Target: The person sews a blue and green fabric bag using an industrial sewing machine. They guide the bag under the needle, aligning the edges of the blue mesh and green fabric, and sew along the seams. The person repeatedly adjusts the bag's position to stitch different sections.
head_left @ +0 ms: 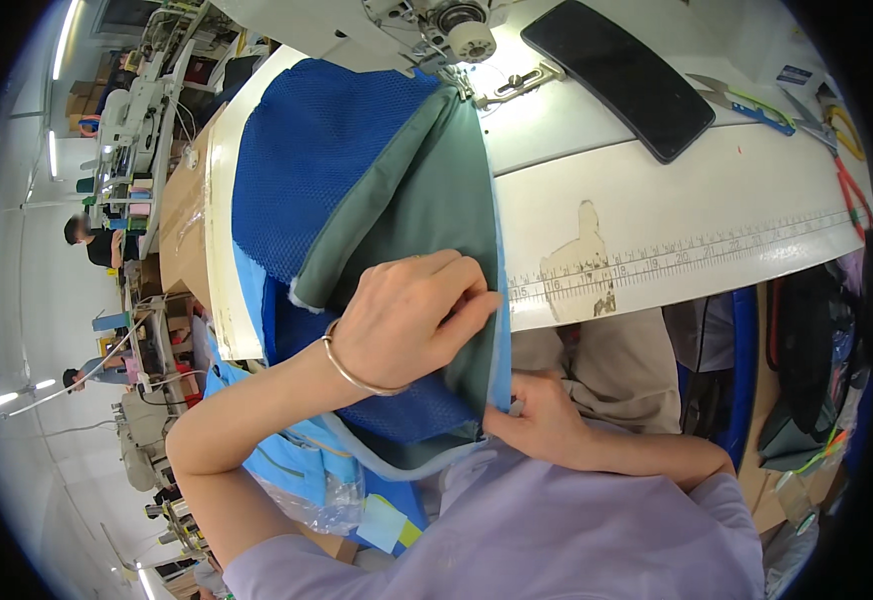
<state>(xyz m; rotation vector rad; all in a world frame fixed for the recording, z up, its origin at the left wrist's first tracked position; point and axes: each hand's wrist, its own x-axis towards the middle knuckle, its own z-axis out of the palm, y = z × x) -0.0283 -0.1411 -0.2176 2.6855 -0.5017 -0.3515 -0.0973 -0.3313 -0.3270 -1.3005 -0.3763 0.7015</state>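
Far left, small in the distance, a co-worker in a black top [105, 248] and a second co-worker [107, 372], hard to make out. Then light-blue garment pieces [297, 470], partly behind the left forearm [247, 402]. Here's the blue mesh fabric [322, 165] on the white table [557, 190], its lower part running behind that arm. Onto the left hand [402, 310], metal bangle [332, 350] at the wrist: thumb and forefinger together at the right edge of the green fabric [427, 190], other fingertips out of sight. That green piece lies over the mesh, top end at the sewing machine's presser foot [464, 92]; the machine head [337, 25] is cut off above. Right hand [547, 425], below the table edge: clamped on the pale blue edging [503, 370], some fingertips hidden behind cloth. Beyond, a dark-screened smartphone [622, 85], a ruler scale [682, 262], green-and-blue snips [762, 112], red-handled scissors [850, 195] by the black rim
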